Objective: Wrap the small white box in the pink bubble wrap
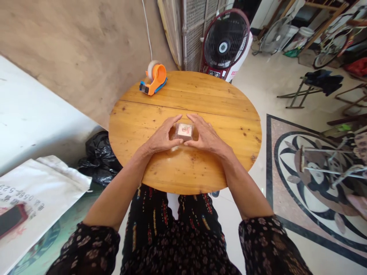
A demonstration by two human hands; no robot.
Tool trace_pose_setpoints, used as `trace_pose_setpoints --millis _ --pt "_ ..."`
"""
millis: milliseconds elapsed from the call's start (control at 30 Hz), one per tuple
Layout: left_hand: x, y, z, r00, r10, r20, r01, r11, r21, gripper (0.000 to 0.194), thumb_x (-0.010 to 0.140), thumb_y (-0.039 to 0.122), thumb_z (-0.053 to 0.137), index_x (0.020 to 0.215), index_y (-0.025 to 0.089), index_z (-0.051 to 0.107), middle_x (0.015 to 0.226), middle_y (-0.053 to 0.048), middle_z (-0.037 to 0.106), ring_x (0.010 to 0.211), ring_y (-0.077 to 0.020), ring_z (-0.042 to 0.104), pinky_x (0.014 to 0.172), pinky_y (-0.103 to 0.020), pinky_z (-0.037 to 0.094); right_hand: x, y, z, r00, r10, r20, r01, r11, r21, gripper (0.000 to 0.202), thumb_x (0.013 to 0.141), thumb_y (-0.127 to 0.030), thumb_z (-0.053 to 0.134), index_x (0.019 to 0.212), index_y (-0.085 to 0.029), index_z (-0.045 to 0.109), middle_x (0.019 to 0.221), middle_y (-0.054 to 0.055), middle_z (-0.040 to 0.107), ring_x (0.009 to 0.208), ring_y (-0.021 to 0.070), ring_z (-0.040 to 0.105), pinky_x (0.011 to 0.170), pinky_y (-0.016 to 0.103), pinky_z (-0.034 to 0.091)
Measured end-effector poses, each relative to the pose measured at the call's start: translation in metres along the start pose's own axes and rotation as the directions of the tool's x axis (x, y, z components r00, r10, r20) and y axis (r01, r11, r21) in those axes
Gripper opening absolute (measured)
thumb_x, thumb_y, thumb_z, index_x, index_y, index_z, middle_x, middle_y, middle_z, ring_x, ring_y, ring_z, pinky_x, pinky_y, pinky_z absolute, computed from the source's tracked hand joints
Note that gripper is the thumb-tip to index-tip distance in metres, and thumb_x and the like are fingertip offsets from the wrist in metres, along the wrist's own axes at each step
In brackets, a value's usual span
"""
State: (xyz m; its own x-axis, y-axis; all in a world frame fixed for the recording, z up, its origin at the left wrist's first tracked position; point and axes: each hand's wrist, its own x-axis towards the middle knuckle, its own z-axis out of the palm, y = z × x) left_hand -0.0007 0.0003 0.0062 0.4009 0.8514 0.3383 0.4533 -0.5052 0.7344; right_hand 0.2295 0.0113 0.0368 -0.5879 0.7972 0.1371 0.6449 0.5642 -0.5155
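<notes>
A small deck-like box (184,131) with a pale printed top and clear wrapping lies on the round wooden table (183,172). My left hand (164,135) curves around its left side, thumb and fingers apart. On the right, my right hand (205,134) is curved the same way, its thumb near the box's front edge. The two thumb tips almost meet in front of the box. Neither hand visibly grips it. An orange tape dispenser (156,79) with a roll of clear tape stands at the table's back left.
Behind the table stands a fan (225,44). Black plastic bags (100,158) and a white sack (43,191) holding a phone (13,220) are at the left. To the right are a folding stool (304,89) and a bicycle (334,47).
</notes>
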Motion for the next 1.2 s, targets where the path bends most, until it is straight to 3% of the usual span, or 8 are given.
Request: trace_pose_setpoints --millis 100,233,433,533,667,833,967,1200 --pt "-0.001 -0.001 -0.005 0.999 -0.017 0.041 0.017 1.0 -0.018 0.092 0.074 0.037 0.072 0.154 0.02 0.031 0.155 -0.017 0.039 0.142 -0.0361 0.04 0.116 -0.054 0.035 -0.001 0.004 -0.001 1.0 -0.009 0.022 0.009 1.0 0.019 0.107 0.074 -0.059 0.072 0.159 -0.029 0.015 0.165 0.013 0.024 0.149 0.0386 0.026 0.113 0.063 0.027" --pt "-0.001 -0.002 -0.006 0.996 -0.086 0.018 0.087 0.996 -0.021 0.09 0.073 0.03 0.068 0.155 0.018 0.032 0.147 -0.017 0.051 0.134 -0.0331 0.051 0.114 -0.052 0.039 -0.001 0.001 0.001 0.998 0.055 0.04 -0.053 0.998 -0.038 0.099 0.078 -0.047 0.069 0.159 -0.022 0.018 0.156 0.016 0.041 0.14 0.0398 0.041 0.11 0.061 0.031" --pt "0.001 0.002 0.0 0.991 -0.131 0.001 0.131 0.99 0.049 0.07 0.077 0.029 0.061 0.144 0.013 0.049 0.142 -0.016 0.058 0.126 -0.0304 0.059 0.112 -0.049 0.043 0.004 -0.006 0.008 0.993 0.121 0.008 -0.119 0.984 -0.131 0.085 0.086 -0.04 0.062 0.156 -0.011 0.026 0.138 0.018 0.06 0.119 0.0382 0.059 0.103 0.052 0.04" --pt "0.002 0.005 0.002 0.99 -0.139 0.001 0.139 0.99 0.035 0.069 0.079 0.028 0.058 0.145 0.011 0.048 0.142 -0.017 0.057 0.126 -0.0299 0.058 0.113 -0.048 0.043 0.006 -0.005 0.013 0.997 0.081 -0.007 -0.081 0.987 -0.138 0.083 0.088 -0.038 0.059 0.157 -0.01 0.022 0.139 0.019 0.06 0.119 0.0373 0.059 0.102 0.052 0.04" --pt "0.001 0.001 0.003 0.993 -0.115 -0.03 0.116 0.993 0.027 0.073 0.075 0.029 0.061 0.145 0.013 0.047 0.146 -0.017 0.053 0.129 -0.0321 0.056 0.113 -0.05 0.041 0.006 -0.001 0.012 0.997 0.077 0.01 -0.076 0.993 -0.086 0.088 0.087 -0.04 0.06 0.158 -0.012 0.018 0.151 0.021 0.047 0.134 0.0392 0.049 0.108 0.056 0.035" --pt "0.0 -0.014 0.0 0.984 -0.173 -0.038 0.154 0.941 -0.303 0.087 0.071 0.037 0.064 0.152 0.016 0.038 0.156 -0.019 0.039 0.139 -0.038 0.044 0.116 -0.057 0.035 0.001 0.003 0.003 0.984 0.159 0.079 -0.162 0.986 0.035 0.116 0.071 -0.065 0.072 0.16 -0.017 0.015 0.161 0.022 0.031 0.146 0.0428 0.032 0.115 0.061 0.027" --pt "0.0 -0.013 0.004 0.981 -0.158 0.11 0.192 0.796 -0.574 0.094 0.074 0.052 0.065 0.155 0.022 0.031 0.162 -0.012 0.031 0.151 -0.0364 0.026 0.121 -0.056 0.028 0.0 0.0 0.008 0.984 0.141 0.111 -0.144 0.99 0.013 0.114 0.071 -0.054 0.074 0.159 -0.012 0.015 0.161 0.024 0.029 0.144 0.0438 0.034 0.114 0.06 0.029" --pt "0.0 -0.002 0.021 0.965 -0.214 0.154 0.264 0.755 -0.601 0.097 0.08 0.064 0.06 0.158 0.021 0.022 0.166 -0.01 0.022 0.152 -0.0335 0.022 0.124 -0.054 0.024 0.004 -0.006 0.024 0.992 0.123 0.04 -0.121 0.991 -0.061 0.09 0.086 -0.037 0.058 0.158 -0.006 0.014 0.157 0.026 0.036 0.144 0.04 0.038 0.114 0.059 0.029"
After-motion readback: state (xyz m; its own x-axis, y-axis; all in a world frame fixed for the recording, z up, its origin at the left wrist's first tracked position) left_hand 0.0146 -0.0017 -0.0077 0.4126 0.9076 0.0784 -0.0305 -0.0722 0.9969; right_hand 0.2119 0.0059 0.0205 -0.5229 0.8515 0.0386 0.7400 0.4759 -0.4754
